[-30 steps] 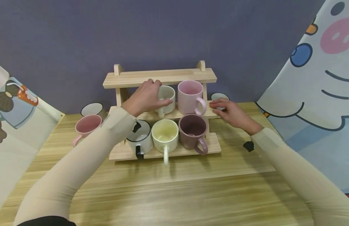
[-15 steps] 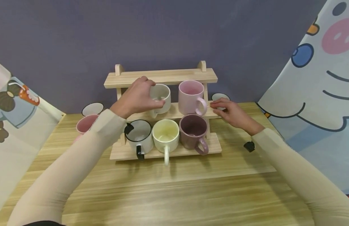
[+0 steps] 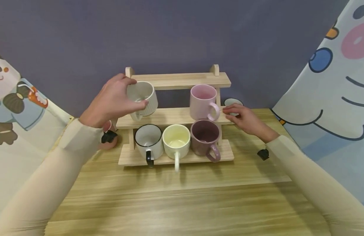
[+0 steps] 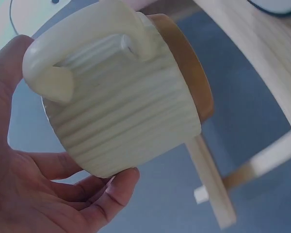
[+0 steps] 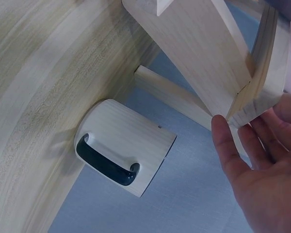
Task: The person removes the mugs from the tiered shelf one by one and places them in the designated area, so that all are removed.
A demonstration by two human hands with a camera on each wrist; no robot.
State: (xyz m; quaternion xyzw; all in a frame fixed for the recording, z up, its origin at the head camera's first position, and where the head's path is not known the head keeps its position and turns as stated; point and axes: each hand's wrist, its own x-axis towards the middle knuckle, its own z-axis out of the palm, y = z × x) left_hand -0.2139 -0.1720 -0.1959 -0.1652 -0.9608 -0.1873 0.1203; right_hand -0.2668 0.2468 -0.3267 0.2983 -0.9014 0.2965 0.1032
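My left hand (image 3: pixel 111 98) grips a white ribbed mug (image 3: pixel 146 101) by its rim and side, above the left end of the middle board. In the left wrist view, the ribbed mug (image 4: pixel 121 97) shows its handle and a brown base; thumb and fingers hold opposite sides. At the right end of the wooden rack (image 3: pixel 173 114), my right hand (image 3: pixel 243 118) pinches the middle board's end. The right wrist view shows thumb and fingers of the right hand (image 5: pixel 266 165) around that board's corner. A pink mug (image 3: pixel 202 103) stands on the right of the middle board.
On the bottom board stand a black-rimmed white mug (image 3: pixel 149 141), a cream-yellow mug (image 3: pixel 176 144) and a purple mug (image 3: pixel 203 139). A white mug with a dark handle (image 5: pixel 126 145) stands behind the rack's right side. A pink mug (image 3: pixel 109 142) sits left, partly behind my wrist.
My left hand has carried the white ribbed mug leftward, from beside the pink mug to the middle board's left end. The right hand keeps its place on the rack.
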